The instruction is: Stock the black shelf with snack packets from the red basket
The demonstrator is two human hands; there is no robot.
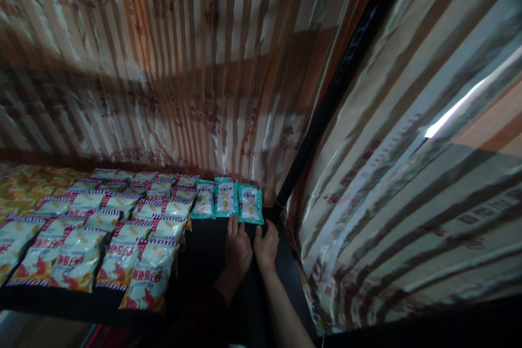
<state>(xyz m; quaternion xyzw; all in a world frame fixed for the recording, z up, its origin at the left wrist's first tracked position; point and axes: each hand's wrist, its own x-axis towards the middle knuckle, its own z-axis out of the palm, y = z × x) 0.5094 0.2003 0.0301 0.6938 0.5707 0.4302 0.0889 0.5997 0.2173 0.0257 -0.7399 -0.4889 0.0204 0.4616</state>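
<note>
Both my hands rest on a dark shelf (pixel 207 250) just in front of a short row of teal snack packets (pixel 227 198). My left hand (pixel 237 247) lies flat with its fingers stretched toward the middle teal packet, fingertips touching its lower edge. My right hand (pixel 266 244) sits beside it, fingers loosely curled, below the rightmost teal packet (pixel 250 203). Neither hand holds anything that I can see.
Rows of red, white and yellow snack bags (pixel 122 234) cover the shelf to the left, with yellow bags (pixel 24 185) at the far left. Striped satin curtains (pixel 171 76) hang behind and to the right, beside a black frame post (pixel 326 103).
</note>
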